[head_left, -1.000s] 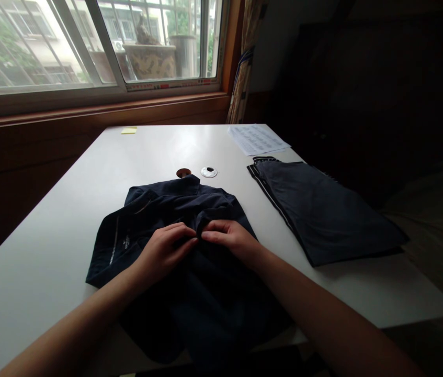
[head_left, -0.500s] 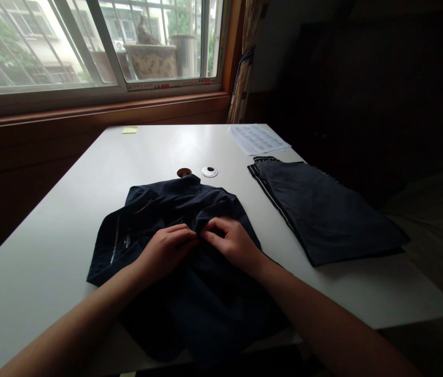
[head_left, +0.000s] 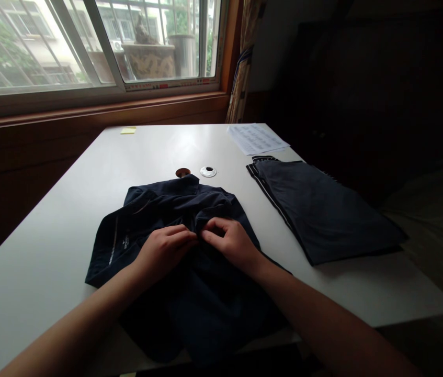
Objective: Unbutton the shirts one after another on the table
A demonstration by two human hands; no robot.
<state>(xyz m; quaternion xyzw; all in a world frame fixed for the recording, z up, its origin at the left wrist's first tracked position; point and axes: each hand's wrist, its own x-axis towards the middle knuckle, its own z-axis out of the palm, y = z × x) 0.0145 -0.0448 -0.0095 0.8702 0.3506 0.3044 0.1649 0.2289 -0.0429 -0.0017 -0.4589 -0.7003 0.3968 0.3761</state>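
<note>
A dark navy shirt (head_left: 158, 209) lies rumpled on the white table (head_left: 48, 230), its collar toward the window and its lower part hanging over the near edge. Both of my hands meet at the shirt's front, just below the collar. My left hand (head_left: 162, 251) has its fingers curled and pinches the fabric there. My right hand (head_left: 231, 241) faces it, fingertips pressed together on the same strip of cloth. What lies between the fingertips is too small and dark to make out.
A second dark garment (head_left: 319, 209) with a striped edge lies folded flat at the right. Printed paper (head_left: 254, 139) sits at the far right corner, a yellow sticky note (head_left: 127, 130) at the far edge. A cable hole (head_left: 182, 172) and white cap (head_left: 207, 171) are behind the shirt.
My right hand's fingers have curled in more tightly over the shirt front. The left hand has hardly moved. The shirt stays where it was.
</note>
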